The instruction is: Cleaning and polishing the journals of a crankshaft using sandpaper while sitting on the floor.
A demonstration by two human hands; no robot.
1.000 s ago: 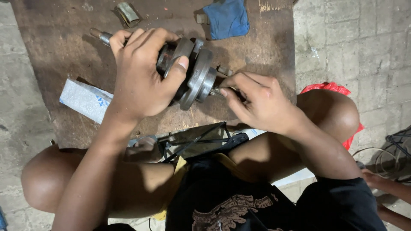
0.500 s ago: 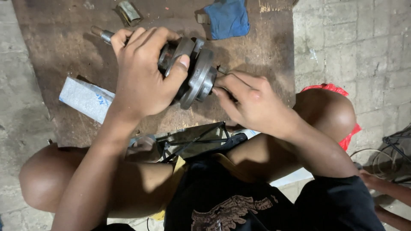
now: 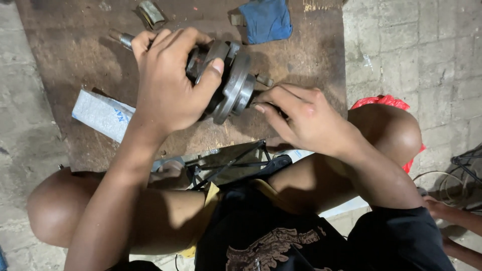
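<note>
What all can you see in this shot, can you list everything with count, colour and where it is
metal crank assembly: one, grey steel, gripped above the board
wooden board: one, dark brown, on the floor ahead of the knees
blue cloth: one, blue, board's far edge
white box: one, white, board's left edge
small metal piece: one, dull grey, board's top
red cloth: one, red, behind the right knee
left hand: wrapped around the assembly
right hand: fingertips at the assembly's right end

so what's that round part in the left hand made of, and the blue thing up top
Round part: looks like bare metal, grey with a dull sheen on its disc edges, gripped by the left hand.
Blue thing: seemingly cloth, matte and creased, lying limp on the wooden board.
</note>
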